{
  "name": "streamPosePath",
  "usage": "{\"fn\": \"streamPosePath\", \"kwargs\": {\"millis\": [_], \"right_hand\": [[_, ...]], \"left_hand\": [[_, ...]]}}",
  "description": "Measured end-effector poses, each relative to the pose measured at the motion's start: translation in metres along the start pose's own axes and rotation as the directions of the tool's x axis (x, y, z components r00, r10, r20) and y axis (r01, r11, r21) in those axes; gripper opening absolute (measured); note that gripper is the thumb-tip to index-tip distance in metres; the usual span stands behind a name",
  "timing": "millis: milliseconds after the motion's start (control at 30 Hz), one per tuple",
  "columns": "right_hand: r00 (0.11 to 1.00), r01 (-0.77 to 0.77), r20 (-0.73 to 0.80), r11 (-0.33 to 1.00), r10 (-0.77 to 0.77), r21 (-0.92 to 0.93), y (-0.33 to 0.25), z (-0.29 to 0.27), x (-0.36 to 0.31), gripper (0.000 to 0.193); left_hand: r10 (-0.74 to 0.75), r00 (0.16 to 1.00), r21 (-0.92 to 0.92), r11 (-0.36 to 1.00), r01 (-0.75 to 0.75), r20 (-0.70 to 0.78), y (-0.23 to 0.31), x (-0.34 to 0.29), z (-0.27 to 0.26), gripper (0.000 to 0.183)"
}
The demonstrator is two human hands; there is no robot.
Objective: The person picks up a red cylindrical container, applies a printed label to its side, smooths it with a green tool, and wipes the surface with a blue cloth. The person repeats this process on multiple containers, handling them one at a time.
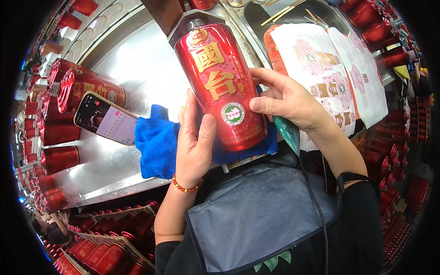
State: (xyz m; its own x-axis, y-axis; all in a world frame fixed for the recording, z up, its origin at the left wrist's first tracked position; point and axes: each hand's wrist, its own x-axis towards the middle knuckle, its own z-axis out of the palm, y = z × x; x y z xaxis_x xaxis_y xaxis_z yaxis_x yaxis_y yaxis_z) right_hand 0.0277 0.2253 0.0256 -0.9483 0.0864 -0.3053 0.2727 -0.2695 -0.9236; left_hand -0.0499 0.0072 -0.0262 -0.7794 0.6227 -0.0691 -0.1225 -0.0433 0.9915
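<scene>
A glossy red bottle (214, 82) with raised gold characters, a round white-and-green label low on its front and a dark neck is held tilted between my two hands. My left hand (195, 142) presses along its lower left side, thumb in front. From the right, my right hand (291, 98) grips the lower side, with its thumb near the round label and its fingers partly hidden behind. Beneath the bottle lies a blue cloth (158, 142). A teal pointed piece (288, 135) shows just below my right hand; its kind I cannot make out.
Left on the metal table (123, 59) are a lit phone (104, 117) and several red bottles (59, 160). To the right lie white decal sheets (321, 64) with pink and gold prints. Behind them is a metal basin (256, 18) with thin wooden sticks. Boxed red bottles (110, 256) stand below left.
</scene>
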Motion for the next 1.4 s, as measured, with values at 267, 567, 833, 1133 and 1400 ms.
{"fn": "streamPosePath", "kwargs": {"millis": [267,567,833,1133,1400], "right_hand": [[1.0,0.017,0.014,1.0,-0.016,-0.023,0.004,-0.004,0.001,0.076],[1.0,0.029,-0.008,1.0,-0.029,-0.007,0.01,-0.004,-0.002,0.072],[0.983,0.177,-0.018,0.976,-0.181,-0.126,0.017,-0.029,0.003,0.069],[0.967,0.209,-0.161,0.977,-0.199,0.043,-0.013,0.005,-0.027,0.04],[0.92,0.215,-0.287,0.956,-0.267,-0.198,-0.003,-0.006,-0.032,0.031]], "left_hand": [[0.008,1.0,0.046,0.999,-0.009,0.018,-0.003,0.001,-0.003,0.067],[0.035,0.998,-0.069,0.997,-0.032,0.047,-0.002,0.002,0.0,0.073],[0.137,0.988,0.091,0.985,-0.144,0.071,-0.008,0.005,-0.005,0.091],[0.366,0.904,0.624,0.66,-0.418,0.219,0.014,0.001,0.003,0.146],[0.353,0.916,0.636,0.667,-0.389,0.19,0.003,0.007,-0.001,0.132]]}}
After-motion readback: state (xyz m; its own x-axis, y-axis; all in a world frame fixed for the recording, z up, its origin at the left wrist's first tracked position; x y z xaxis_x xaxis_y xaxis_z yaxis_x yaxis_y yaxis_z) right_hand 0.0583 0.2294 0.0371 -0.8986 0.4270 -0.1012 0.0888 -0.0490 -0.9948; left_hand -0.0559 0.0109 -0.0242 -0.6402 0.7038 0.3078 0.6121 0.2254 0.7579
